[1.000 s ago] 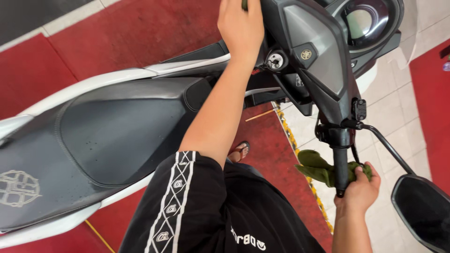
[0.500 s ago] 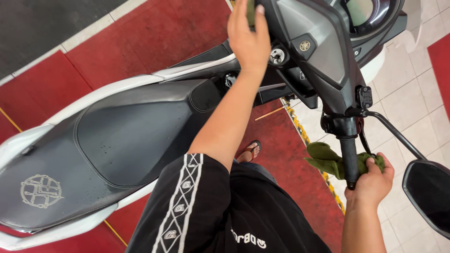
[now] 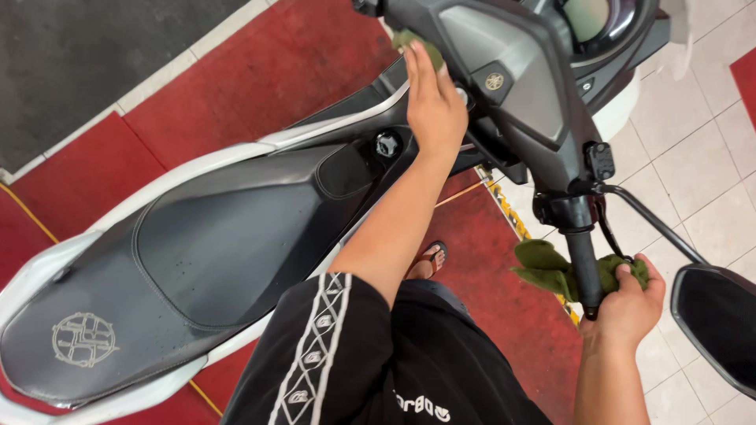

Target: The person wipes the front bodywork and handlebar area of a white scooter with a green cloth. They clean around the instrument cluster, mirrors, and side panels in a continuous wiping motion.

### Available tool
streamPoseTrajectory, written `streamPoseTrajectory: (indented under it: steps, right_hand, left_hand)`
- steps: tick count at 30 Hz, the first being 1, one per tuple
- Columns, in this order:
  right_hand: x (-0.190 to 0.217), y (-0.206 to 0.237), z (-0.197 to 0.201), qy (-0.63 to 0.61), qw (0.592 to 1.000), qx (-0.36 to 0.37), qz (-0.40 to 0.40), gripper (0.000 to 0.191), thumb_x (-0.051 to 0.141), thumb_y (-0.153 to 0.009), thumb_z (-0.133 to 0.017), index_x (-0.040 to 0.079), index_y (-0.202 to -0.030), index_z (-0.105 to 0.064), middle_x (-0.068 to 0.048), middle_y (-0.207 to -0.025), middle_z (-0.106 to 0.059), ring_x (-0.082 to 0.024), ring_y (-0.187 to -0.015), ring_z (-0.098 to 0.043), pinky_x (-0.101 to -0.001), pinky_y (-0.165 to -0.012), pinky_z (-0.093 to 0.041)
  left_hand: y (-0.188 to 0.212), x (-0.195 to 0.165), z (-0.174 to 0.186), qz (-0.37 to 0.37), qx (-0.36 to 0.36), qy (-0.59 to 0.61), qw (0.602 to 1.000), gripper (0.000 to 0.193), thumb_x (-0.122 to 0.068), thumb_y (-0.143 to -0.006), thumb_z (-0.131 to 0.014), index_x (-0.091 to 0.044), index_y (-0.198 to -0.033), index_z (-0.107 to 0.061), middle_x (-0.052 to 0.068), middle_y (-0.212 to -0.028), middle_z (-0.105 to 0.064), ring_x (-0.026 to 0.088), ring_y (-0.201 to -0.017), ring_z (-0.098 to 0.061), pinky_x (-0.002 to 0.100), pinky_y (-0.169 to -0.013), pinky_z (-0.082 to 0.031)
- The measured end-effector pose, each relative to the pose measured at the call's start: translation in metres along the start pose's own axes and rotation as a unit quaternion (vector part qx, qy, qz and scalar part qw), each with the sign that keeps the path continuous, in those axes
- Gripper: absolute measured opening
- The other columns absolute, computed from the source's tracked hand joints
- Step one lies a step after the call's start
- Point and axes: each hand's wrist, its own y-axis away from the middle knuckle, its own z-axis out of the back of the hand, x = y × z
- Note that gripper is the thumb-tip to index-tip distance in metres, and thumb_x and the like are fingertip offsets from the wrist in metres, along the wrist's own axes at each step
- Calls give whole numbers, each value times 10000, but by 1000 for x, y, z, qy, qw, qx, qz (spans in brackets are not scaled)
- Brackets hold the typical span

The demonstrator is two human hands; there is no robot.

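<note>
Beside the scooter [image 3: 236, 236], a person in a black shirt with a patterned white sleeve stripe stands with both arms out to the handlebars. The left hand [image 3: 433, 106] lies flat against the grey panel below the dash [image 3: 504, 75], fingers straight and together, pressing a small green cloth [image 3: 417, 43] that shows only past the fingertips; the grip is not closed round it, just pressing. Just left of that wrist, a round cap [image 3: 387, 144] sits at the front end of the black seat [image 3: 228, 236]. The right hand [image 3: 626, 303] is clamped on the end of the handlebar [image 3: 584, 264], with a second green rag [image 3: 543, 267] bunched between palm and bar and hanging out to the left. A brake lever [image 3: 654, 224] runs past that hand toward the dark mirror [image 3: 717, 323]. Under the scooter the floor [image 3: 260, 71] is red, with pale tiles beyond the handlebar. A sandalled foot [image 3: 429, 260] shows below the left forearm.
</note>
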Motion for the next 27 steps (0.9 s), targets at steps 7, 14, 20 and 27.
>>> streamPoseTrajectory:
  steps: [7, 14, 20, 27]
  right_hand:
    - [-4, -12, 9, -10, 998, 38, 41, 270, 17, -1089, -545, 66, -1354, -547, -93, -1217, -642, -170, -1002, -685, -311, -820, -634]
    - [-1, -11, 13, 18, 999, 32, 7, 270, 34, -1086, -541, 119, -1342, -543, -66, -1161, -640, -151, -927, -676, -314, -708, -607]
    - [4, -9, 14, 30, 998, 46, -8, 279, 41, -1097, -540, 140, -1358, -528, -56, -1161, -620, -147, -925, -657, -317, -673, -576]
    - [-1, -14, 19, 18, 999, 47, -14, 307, 56, -1084, -540, 141, -1379, -537, -41, -1160, -617, -139, -965, -648, -309, -729, -577]
  left_hand:
    - [-38, 8, -4, -74, 8, -147, 986, 546, -204, -1087, -547, -55, -1584, -377, 142, -1679, -333, 444, -1584, -306, 437, -1279, -391]
    - [-23, -9, 41, -168, 82, -205, 961, 566, -230, -1067, -567, -42, -1571, -390, 146, -1663, -321, 413, -1546, -346, 440, -1240, -389]
    - [-52, 6, 52, -225, 71, -307, 922, 500, -267, -1056, -607, -140, -1522, -478, 26, -1584, -427, 293, -1491, -420, 455, -1128, -436]
    - [-27, -3, 47, -288, 107, -342, 888, 615, -87, -979, -574, -83, -1575, -420, 109, -1594, -407, 353, -1477, -405, 422, -1063, -432]
